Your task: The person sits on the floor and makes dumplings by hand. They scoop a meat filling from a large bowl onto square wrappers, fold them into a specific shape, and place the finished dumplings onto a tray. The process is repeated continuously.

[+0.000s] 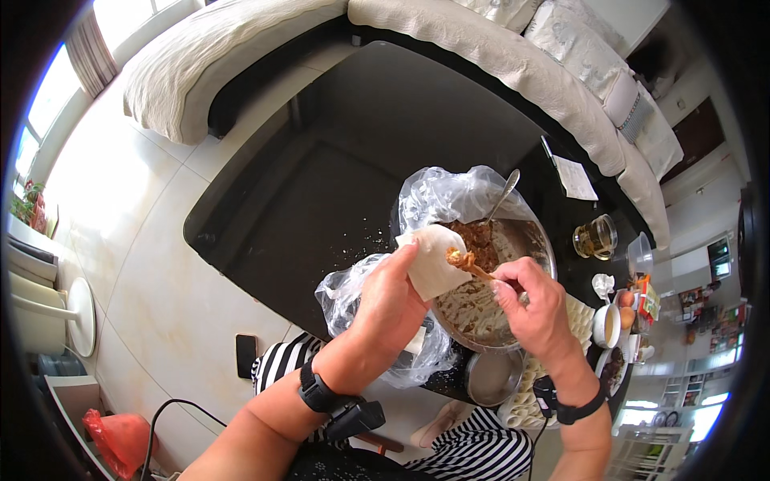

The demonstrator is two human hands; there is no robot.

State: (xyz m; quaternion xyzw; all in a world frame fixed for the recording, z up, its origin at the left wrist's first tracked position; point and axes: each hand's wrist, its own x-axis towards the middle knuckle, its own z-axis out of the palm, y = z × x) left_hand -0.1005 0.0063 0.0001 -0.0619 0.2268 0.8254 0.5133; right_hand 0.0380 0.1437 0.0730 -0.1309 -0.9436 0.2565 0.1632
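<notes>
A flat dough wrapper (434, 260) lies on the palm and fingers of my left hand (390, 300). My right hand (532, 300) grips a thin stick-like utensil with a lump of brown filling (460, 258) on its tip, held over the wrapper's right edge. Beneath both hands stands a large metal bowl (544, 240) with more brown filling (478, 237) at its far side and smears over its inside. A metal spoon (504, 195) leans in that bowl. Clear plastic bags lie at the bowl's far edge (439, 195) and under my left wrist (343, 288).
Rows of folded dough pieces (526, 394) lie on the right, near a small metal bowl (494, 376). Farther right on the black table (337, 150) are a glass mug of liquid (595, 237), a white bowl (606, 326) and a plate of dark food (612, 370). A phone (246, 356) lies at lower left.
</notes>
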